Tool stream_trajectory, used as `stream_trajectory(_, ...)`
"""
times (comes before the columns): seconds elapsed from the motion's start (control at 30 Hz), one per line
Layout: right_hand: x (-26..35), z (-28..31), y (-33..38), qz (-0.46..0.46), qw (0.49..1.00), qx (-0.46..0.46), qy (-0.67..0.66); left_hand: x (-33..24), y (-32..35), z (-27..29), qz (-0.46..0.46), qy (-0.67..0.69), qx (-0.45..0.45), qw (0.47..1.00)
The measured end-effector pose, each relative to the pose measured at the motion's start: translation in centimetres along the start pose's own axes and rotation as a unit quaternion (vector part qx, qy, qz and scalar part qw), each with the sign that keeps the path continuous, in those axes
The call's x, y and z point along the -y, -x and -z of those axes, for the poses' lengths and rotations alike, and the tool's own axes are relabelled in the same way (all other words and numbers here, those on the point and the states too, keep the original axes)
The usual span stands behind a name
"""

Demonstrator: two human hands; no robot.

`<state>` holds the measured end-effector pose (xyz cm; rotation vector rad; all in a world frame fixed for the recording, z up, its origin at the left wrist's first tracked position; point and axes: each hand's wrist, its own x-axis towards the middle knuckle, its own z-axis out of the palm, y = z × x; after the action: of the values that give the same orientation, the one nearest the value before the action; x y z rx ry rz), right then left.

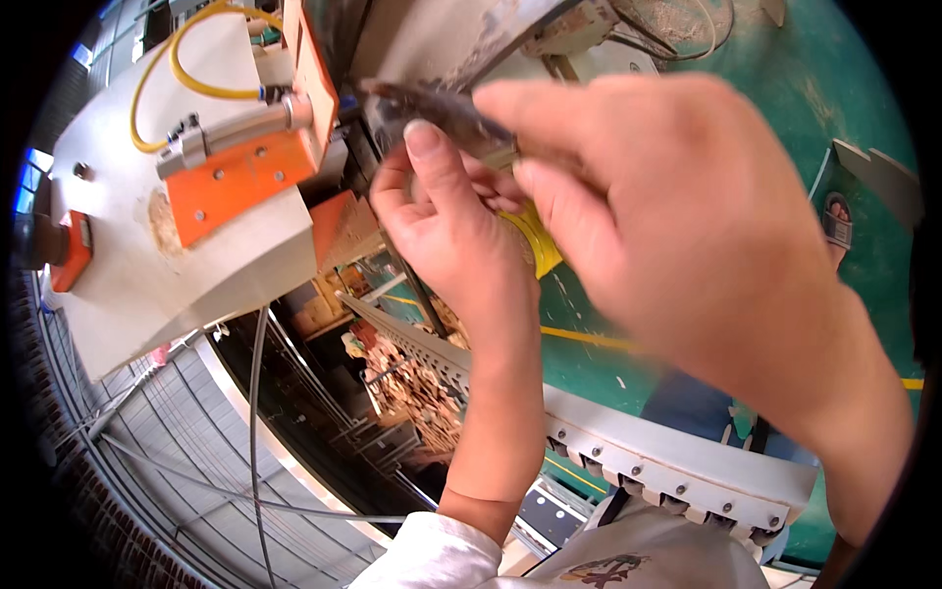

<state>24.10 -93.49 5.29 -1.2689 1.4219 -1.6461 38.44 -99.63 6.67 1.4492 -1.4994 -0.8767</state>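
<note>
Both hands are raised at the upper middle, around a dark, elongated thing (442,110), too blurred for its kind to be told. My left hand (456,216) has its fingers curled under it, with the thumb up against its side. From the right, my right hand (677,206) grips the near end between thumb and fingers, and its back hides part of the hold. Something bright yellow (535,240) shows just below and behind the fingers; its kind is hidden.
At left stands a pale machine panel with an orange bracket (240,187), a metal cylinder (235,128) and a yellow hose (147,88). Below lies a heap of wood pieces (417,393). A white rail with bolts (677,471) curves close in front of my body. Green floor (599,373) spreads beyond.
</note>
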Motion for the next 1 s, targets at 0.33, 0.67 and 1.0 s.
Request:
stream_trajectory(0.33, -1.0, -0.7, 0.1, -0.001, 0.997, 0.049, 0.061, -0.6, -3.2, 1.2, -0.001, 0.091, 0.187, 0.978)
stream_trajectory(0.67, -0.7, 0.1, -1.2, 0.014, 0.984, 0.093, 0.153, -1.0, -3.2, 0.5, 0.011, 0.024, 0.159, 0.987)
stream_trajectory(1.0, -0.7, 0.6, -2.0, 0.017, 0.974, 0.125, 0.187, -1.5, -3.6, 0.9, 0.023, -0.042, 0.146, 0.988)
